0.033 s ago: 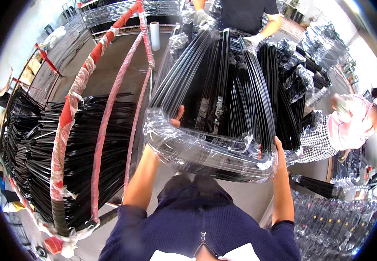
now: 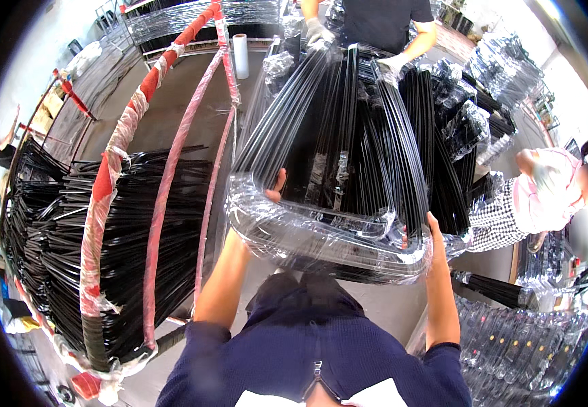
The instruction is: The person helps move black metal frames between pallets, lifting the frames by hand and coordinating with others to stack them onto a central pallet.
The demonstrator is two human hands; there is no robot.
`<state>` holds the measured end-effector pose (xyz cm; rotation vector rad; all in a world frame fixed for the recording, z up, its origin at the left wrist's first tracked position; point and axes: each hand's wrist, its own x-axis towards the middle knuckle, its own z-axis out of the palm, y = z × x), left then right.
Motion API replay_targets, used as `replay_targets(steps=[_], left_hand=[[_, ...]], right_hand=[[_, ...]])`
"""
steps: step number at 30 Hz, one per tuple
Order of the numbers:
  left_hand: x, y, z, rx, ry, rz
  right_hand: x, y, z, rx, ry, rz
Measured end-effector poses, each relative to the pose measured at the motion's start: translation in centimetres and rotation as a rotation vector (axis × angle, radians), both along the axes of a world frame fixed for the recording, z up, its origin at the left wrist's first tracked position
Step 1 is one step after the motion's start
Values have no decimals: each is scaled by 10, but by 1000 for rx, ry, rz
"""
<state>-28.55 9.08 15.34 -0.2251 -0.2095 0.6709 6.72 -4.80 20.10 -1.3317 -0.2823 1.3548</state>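
A bundle of thin black rounded frames lies lengthwise in front of me, its near end wrapped in clear plastic film. My left hand grips the near left corner, fingers curled over the inner edge and the palm hidden beneath. At the near right corner my right hand wraps round the outer side, with fingertips showing inside the loop. Across from me, a person's gloved hands hold the far end of the same bundle. More black strips show through its middle.
To the left stands a rack with red, film-wrapped bars, holding many black strips. Film-wrapped bundles lie right of mine. A person in pink stands at the right. Wrapped stacks fill the lower right. A white roll stands behind.
Very little differs. The bundle's near end sits a touch lower and further right, both hands still on it. The person in pink has shifted slightly.
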Motion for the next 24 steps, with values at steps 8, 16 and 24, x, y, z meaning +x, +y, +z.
replay_targets(steps=[8,16,24], left_hand=[[10,23,-34,-89,145,42],[14,45,-15,-24,1031,823],[21,39,-25,-36,1069,737]], right_hand=[[6,43,-14,-14,118,23],[8,102,-11,-22,218,72],[21,114,-32,-54,232,57]])
